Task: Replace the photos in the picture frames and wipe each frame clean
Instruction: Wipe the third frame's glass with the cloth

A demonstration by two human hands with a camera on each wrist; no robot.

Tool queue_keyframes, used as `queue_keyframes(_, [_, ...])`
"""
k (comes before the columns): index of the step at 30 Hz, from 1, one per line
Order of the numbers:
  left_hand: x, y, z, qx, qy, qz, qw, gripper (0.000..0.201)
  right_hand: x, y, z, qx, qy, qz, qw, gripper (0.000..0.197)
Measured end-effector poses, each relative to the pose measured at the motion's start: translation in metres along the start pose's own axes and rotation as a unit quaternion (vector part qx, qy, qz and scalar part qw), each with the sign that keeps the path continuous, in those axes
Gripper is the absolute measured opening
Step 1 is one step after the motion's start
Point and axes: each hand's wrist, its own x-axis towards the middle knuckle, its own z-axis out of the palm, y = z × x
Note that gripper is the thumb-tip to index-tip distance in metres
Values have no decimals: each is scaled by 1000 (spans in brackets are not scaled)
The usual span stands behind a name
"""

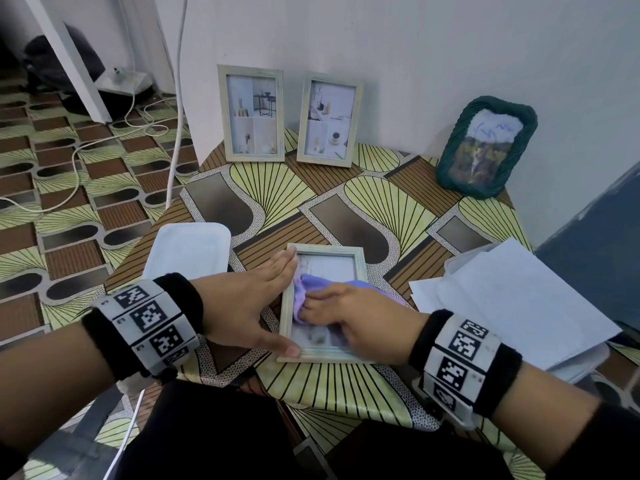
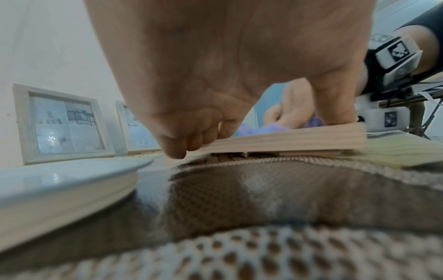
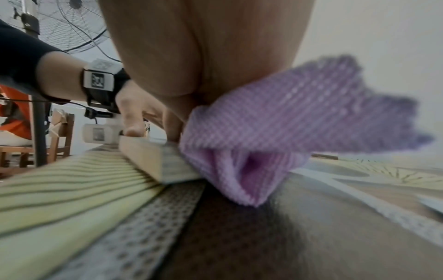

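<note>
1. Hands first: our left hand [image 1: 242, 308] reaches in from the left, palm down, spread along the left rail of the pale wooden frame [image 1: 360, 263] lying flat on the patterned desk [image 1: 277, 188].
2. Left fingers [image 2: 177, 149] run straight to the frame's far left corner while the thumb sits at the near left corner; we see them relaxed and pressing, not curled round the wood.
3. Our right hand [image 1: 349, 317] comes in from the right, wrist low, knuckles up, over the frame's glass.
4. Right fingers [image 1: 311, 304] are bunched onto the purple cloth [image 1: 311, 285], holding it down on the glass; from the right wrist view the cloth [image 3: 275, 128] spills past the frame's edge toward the desk.
5. Both forearms wear black bands with printed marker blocks.
6. Against the wall at the back of the desk stand two matching pale frames [image 1: 252, 114], upright and side by side, with a green woven frame [image 1: 485, 150] leaning well to their right.
7. White tray [image 1: 188, 251] sits just left of our left wrist; a stack of white paper [image 1: 512, 299] lies to the right.
</note>
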Motion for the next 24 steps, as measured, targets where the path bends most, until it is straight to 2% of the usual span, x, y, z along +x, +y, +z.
queue_keyframes(3, [-1,0,-1,2,-5,-2,1000,131,-15,-5,5,39,-24,-43,998,43])
queue_keyframes(5, [-2,1,-3,-1,-9,-3,1000,130,-23,-9,2,43,-45,-20,998,55])
queue_keyframes(7, [-3,2,-4,-5,-12,-4,1000,130,-27,-12,-5,27,-68,4,997,57])
queue_keyframes(12, [-4,4,-5,-6,-17,-5,1000,130,-30,-18,-22,-95,-132,42,986,25])
queue_keyframes(15, [-4,3,-5,-5,-17,-5,1000,130,-34,-22,-29,-161,-165,62,971,17])
queue_keyframes(18, [-3,3,-4,-7,-14,-4,1000,130,-35,-25,-30,-183,-175,94,963,20])
queue_keyframes(21, [-3,3,-4,-8,-14,-5,1000,130,-35,-24,-27,-204,-154,104,961,27])
queue_keyframes(24, [-3,3,-4,-7,-15,-6,1000,130,-37,-18,-21,-212,-133,101,963,43])
